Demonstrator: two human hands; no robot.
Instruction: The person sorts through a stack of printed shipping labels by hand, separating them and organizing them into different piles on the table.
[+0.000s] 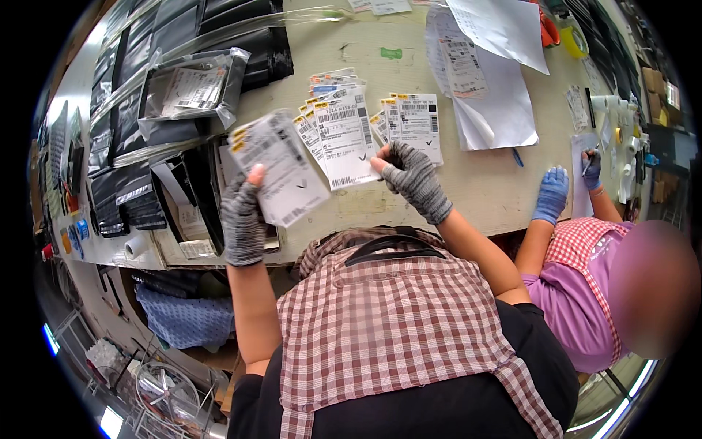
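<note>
My left hand [243, 219], in a grey striped fingerless glove, grips a stack of white shipping labels [284, 172] with yellow corner marks, tilted and slightly blurred. The thumb lies on top of the stack. My right hand [417, 179], gloved the same way, pinches the lower right corner of a single shipping label [344, 139] with a barcode and a pen tick. That label lies over a fanned pile of labels [310, 135]. Just beyond my right hand, a second label pile [417, 121] rests on the table.
Black plastic bags [241, 44] and a clear-wrapped packet [191, 91] occupy the left side. White paper sheets [504, 102] and a blue pen [518, 157] lie to the right. A co-worker's blue-gloved hand [552, 194] rests on the table edge; yellow tape [574, 42] stands far right.
</note>
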